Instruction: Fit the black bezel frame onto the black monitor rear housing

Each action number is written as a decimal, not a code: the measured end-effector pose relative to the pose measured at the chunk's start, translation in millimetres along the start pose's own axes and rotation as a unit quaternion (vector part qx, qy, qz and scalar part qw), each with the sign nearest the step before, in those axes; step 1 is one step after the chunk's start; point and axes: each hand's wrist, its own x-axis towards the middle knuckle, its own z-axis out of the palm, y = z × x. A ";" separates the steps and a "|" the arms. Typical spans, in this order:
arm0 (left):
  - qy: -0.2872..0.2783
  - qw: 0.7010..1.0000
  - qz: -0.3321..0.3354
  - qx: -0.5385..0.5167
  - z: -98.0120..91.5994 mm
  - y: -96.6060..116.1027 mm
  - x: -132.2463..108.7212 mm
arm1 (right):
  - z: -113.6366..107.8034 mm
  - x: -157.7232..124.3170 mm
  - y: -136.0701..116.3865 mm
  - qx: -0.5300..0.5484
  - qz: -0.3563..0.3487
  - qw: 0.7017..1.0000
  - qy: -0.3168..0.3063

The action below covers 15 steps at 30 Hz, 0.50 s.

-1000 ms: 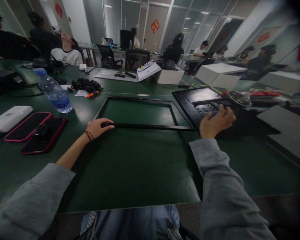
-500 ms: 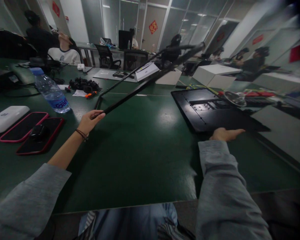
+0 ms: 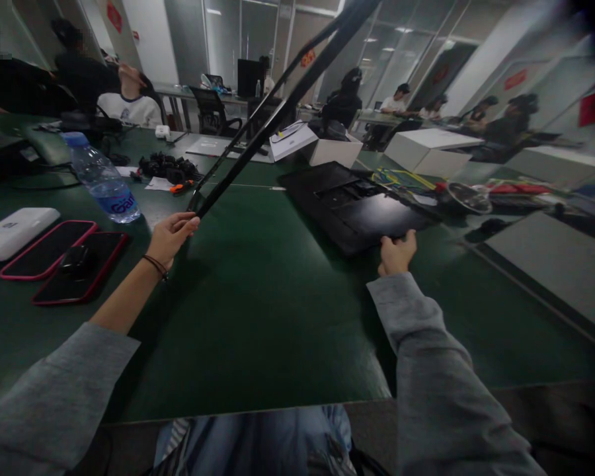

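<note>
A long black frame [image 3: 277, 112] rises steeply from my left hand [image 3: 171, 241], whose fingers and thumb pinch its lower corner above the green table. My right hand [image 3: 397, 253] grips the near edge of a flat black panel [image 3: 347, 211]. Slots and fittings show on the panel's upper face, and light reflects off its right part. The panel is slightly blurred. A gap of bare table separates frame and panel.
On the left of the green table [image 3: 258, 317] stand a water bottle [image 3: 106, 185], two red-edged phones [image 3: 79, 271] and a white device [image 3: 17, 231]. White boxes [image 3: 426, 149], cables and a metal bowl [image 3: 469, 198] lie at the right. People sit farther back.
The frame has swung up more steeply in my left hand. My right hand has moved left and closed on the panel's edge, and the panel has shifted left with it.
</note>
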 end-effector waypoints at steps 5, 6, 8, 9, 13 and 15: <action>-0.012 0.998 0.038 0.051 -3.6 -6.3 3.6 | 6.3 1.3 -6.2 0.082 0.084 0.981 -0.155; -0.018 0.996 0.048 0.070 -5.0 -8.0 4.6 | 7.7 1.3 -4.9 0.086 0.085 0.975 -0.184; -0.032 0.989 0.073 0.121 -7.3 -9.8 5.6 | 11.5 1.3 -1.5 0.086 0.066 0.970 -0.216; -0.037 0.984 0.088 0.154 -7.9 -9.3 5.3 | 13.2 1.4 -0.4 0.081 0.048 0.973 -0.213; -0.063 0.945 0.161 0.276 -5.8 0.2 -2.8 | 8.6 4.6 -8.0 0.088 -0.020 0.987 -0.135; -0.086 0.926 0.192 0.315 -2.3 5.4 -9.4 | -1.4 6.7 -19.3 0.133 -0.016 0.980 -0.147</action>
